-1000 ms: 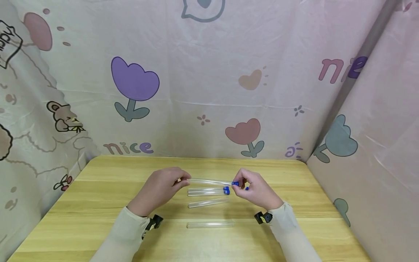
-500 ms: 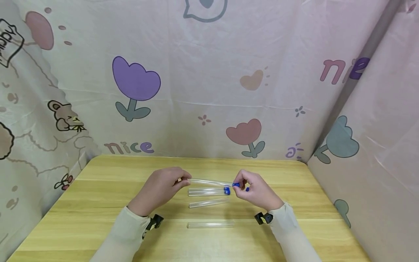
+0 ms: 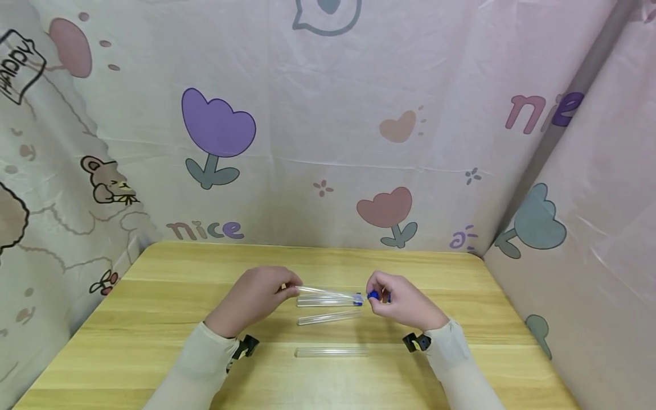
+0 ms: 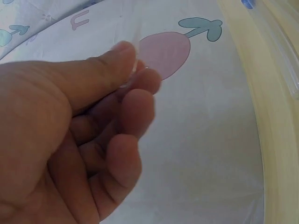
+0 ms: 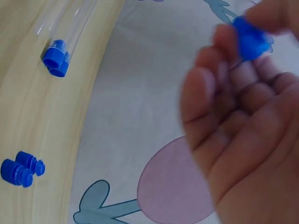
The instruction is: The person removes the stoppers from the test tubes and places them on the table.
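My left hand [image 3: 252, 299] pinches one end of a clear test tube [image 3: 320, 291], which slants slightly down to the right. My right hand [image 3: 405, 300] pinches a blue stopper [image 5: 252, 39] between thumb and fingertips. In the head view this stopper stands just right of the tube's far end, a small gap between them. Behind the held tube lie two test tubes with blue stoppers [image 5: 55, 58], side by side on the table. In the left wrist view, thumb and index finger meet at the fingertips [image 4: 124, 49]; the tube barely shows there.
Two loose blue stoppers [image 5: 17, 173] lie on the wooden table [image 3: 179, 376], mostly behind the right hand in the head view. Nearer the person lie two unstoppered tubes, one slightly tilted tube [image 3: 328, 318] and another tube [image 3: 330, 352]. A patterned cloth [image 3: 307, 114] encloses the back and sides.
The stopper has come away from the held tube's end, which it met before. That end has dipped, so the tube now overlaps the stoppered pair in the head view. The view has shifted slightly.
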Tool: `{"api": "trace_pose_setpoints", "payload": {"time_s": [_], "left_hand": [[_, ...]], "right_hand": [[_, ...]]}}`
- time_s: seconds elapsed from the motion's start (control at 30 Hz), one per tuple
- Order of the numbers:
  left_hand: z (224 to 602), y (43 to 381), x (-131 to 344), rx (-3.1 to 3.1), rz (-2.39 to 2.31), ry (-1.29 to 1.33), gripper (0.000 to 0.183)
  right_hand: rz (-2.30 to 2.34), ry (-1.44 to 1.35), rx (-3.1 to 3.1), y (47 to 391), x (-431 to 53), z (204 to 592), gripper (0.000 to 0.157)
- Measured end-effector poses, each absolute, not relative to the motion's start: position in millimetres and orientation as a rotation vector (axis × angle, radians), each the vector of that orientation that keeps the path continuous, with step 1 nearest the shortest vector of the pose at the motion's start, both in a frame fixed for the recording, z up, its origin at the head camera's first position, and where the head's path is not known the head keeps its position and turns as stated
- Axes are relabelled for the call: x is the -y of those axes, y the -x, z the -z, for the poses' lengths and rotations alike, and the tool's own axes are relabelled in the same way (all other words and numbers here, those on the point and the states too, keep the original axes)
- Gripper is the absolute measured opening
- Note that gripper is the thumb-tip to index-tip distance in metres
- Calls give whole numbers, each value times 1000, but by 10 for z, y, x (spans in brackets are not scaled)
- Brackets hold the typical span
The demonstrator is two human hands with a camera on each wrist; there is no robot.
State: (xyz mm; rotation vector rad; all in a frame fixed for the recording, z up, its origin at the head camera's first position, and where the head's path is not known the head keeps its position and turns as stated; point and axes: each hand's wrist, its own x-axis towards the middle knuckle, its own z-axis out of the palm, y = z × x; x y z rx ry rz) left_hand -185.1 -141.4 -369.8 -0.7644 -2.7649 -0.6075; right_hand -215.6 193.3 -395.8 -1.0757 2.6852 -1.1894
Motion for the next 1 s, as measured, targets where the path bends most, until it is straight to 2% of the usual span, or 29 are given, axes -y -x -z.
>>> {"api": "trace_pose_setpoints", "payload": {"time_s": [0.33,0.73,1.0], "left_hand": [[3779,1848,1299,2986,644,794,4],[3959,1758,1228,3080,684,876,20],[4010,1765,1172,3082,632,825,25]], "right_hand": [[1044,860,-2860,2221,-1975,3929,13],[1132,782,-2857,2206,-2003,3908,7],[1097,783,-2879,2218,-2012,3911,6]]}}
